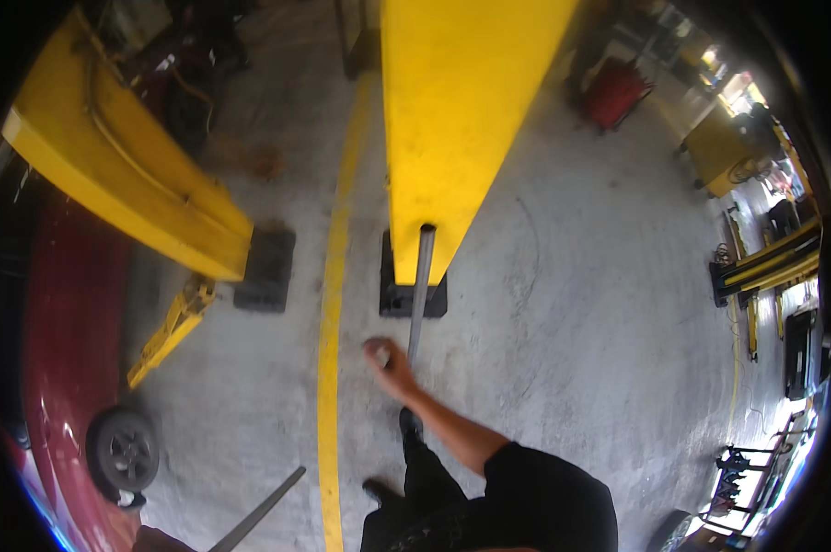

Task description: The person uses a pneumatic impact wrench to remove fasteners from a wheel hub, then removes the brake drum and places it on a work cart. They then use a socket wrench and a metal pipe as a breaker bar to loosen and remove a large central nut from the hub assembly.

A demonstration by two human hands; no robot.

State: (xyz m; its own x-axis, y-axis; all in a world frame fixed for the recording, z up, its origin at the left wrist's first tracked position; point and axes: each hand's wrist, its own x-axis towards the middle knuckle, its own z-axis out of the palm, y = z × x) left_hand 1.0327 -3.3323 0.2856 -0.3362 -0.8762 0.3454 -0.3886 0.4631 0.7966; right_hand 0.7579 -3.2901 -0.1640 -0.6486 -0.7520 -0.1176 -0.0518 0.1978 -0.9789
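Note:
My right hand reaches out in front of me, its fingers curled round; a small dark spot shows between them, too unclear to name. Close beside its wrist runs a grey metal pipe, its upper end in front of a yellow lift post. Whether the hand touches that pipe, I cannot tell. At the bottom left a brown shape just enters the picture, perhaps part of my left hand; its fingers are hidden. Near it a flat grey metal bar slants in from the lower edge.
A second yellow post with a yellow lift arm stands left, beside a dark red car and its wheel. A yellow line crosses the concrete floor. A red tool cart is far right; equipment lines the right wall.

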